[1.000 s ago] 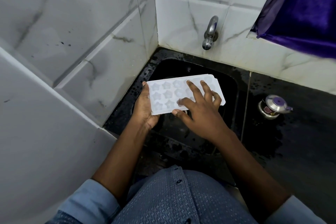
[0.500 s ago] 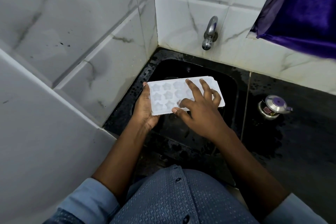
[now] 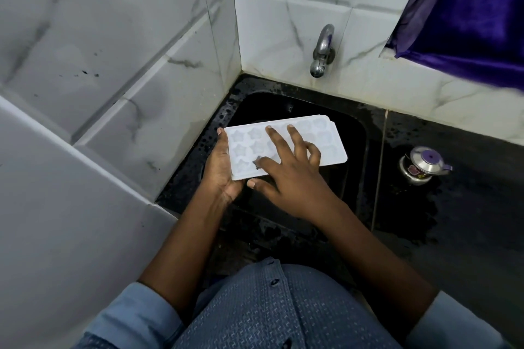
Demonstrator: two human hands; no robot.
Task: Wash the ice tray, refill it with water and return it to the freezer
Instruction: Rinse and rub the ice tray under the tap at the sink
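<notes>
The ice tray (image 3: 326, 147) is gripped by the left hand (image 3: 222, 171) over the sink (image 3: 353, 150), likely steadied for rubbing by the spread right hand (image 3: 293, 181).

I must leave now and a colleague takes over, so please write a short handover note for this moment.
Left grip holds the ice tray by its left end, over the sink.
Right grip rests on the tray, fingers spread flat on the star cups.
Tap: no running water visible.
Done: tray is at the sink; washing looks under way.
Left: finish washing, refill with water, return it to the freezer (not in view).
</notes>
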